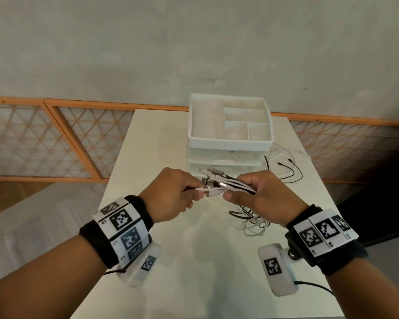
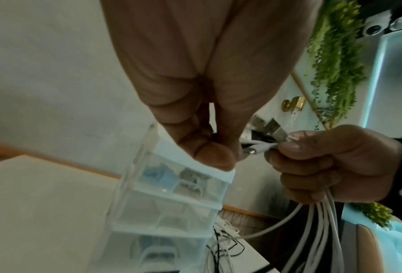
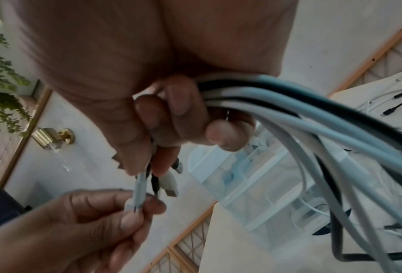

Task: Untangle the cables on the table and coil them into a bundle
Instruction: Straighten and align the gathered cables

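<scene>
Above the white table (image 1: 161, 261) my right hand (image 1: 234, 193) grips a bundle of white and black cables (image 1: 237, 184) just behind their plugs. The USB plug ends (image 1: 213, 174) stick out to the left. In the right wrist view the bundle (image 3: 312, 114) passes through my right hand's (image 3: 172, 120) curled fingers. My left hand (image 1: 195, 192) pinches one white plug (image 3: 138, 192) at the tip of that bundle. The held cables hang down into a loose heap (image 1: 251, 221) on the table. From the left wrist, the strands (image 2: 319, 221) drop below the right fist (image 2: 324, 162).
A white drawer organizer (image 1: 228, 143) with an open compartment tray on top stands at the back middle of the table. Loose black and white cables (image 1: 283, 165) lie to its right. An orange lattice screen (image 1: 55, 139) runs behind the table.
</scene>
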Demonstrator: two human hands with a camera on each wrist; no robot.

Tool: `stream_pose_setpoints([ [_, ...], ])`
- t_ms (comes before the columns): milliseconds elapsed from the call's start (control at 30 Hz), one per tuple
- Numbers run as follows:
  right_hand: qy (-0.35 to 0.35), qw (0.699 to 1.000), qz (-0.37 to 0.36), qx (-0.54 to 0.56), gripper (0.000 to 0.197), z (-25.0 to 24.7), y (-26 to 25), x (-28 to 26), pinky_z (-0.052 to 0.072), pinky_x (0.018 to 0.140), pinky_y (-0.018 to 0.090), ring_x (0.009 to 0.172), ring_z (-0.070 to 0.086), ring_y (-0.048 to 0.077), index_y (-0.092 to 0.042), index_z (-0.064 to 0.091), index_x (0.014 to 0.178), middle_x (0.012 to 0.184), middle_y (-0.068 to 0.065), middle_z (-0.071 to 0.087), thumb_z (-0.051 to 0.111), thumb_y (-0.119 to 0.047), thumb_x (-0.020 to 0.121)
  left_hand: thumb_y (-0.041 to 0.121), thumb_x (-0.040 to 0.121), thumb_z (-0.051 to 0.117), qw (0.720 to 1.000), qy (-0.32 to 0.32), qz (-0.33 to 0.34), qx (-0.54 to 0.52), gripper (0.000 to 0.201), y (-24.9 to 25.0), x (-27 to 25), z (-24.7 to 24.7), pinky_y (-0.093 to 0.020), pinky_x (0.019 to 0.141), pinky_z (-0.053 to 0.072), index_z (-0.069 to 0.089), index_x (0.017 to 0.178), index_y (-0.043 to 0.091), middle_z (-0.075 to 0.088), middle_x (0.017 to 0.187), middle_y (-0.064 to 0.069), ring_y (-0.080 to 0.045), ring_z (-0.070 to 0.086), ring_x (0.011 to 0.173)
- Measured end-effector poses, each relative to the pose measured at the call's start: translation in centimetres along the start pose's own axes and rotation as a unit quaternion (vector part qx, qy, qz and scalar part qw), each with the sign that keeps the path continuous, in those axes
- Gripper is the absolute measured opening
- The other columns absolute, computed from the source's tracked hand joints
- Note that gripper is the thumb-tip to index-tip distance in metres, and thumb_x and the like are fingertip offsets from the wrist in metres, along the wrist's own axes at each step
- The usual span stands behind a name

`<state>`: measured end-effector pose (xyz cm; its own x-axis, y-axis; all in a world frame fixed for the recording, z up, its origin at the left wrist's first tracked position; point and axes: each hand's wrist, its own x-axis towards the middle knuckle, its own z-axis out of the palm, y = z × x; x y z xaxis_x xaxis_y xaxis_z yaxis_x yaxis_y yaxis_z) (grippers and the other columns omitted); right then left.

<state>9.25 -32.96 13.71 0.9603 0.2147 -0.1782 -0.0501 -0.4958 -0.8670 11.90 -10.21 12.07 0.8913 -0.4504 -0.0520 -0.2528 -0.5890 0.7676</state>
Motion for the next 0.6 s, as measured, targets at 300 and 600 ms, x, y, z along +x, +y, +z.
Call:
stream_pose_setpoints([
  [300,0.014,0.998,-0.019,0.050,0.025,0.5,-0.1,0.0,0.034,0.041,0.013,0.044,0.034,0.005,-0.003,0.070,0.088,0.059,0.000,0.039,0.075,-0.028,0.086,-0.002,0.096,0.048,0.966,0.039,-0.121,-0.227,0.017,0.5,0.3,0.4,-0.039,0.077,0.061,0.057,0.109,0.003,0.075,0.089,-0.013,-0.027,0.071,0.071],
  [600,-0.010,0.996,-0.024,0.081,0.023,1.6,0.5,0.2,0.029,0.042,0.020,0.043,0.033,0.011,-0.002,0.069,0.089,0.054,0.001,0.043,0.080,-0.020,0.081,0.003,0.086,0.069,0.916,-0.009,-0.115,-0.383,0.028,1.9,-0.1,1.5,-0.028,0.068,0.058,0.064,0.112,-0.006,0.070,0.088,-0.025,-0.029,0.067,0.079],
])
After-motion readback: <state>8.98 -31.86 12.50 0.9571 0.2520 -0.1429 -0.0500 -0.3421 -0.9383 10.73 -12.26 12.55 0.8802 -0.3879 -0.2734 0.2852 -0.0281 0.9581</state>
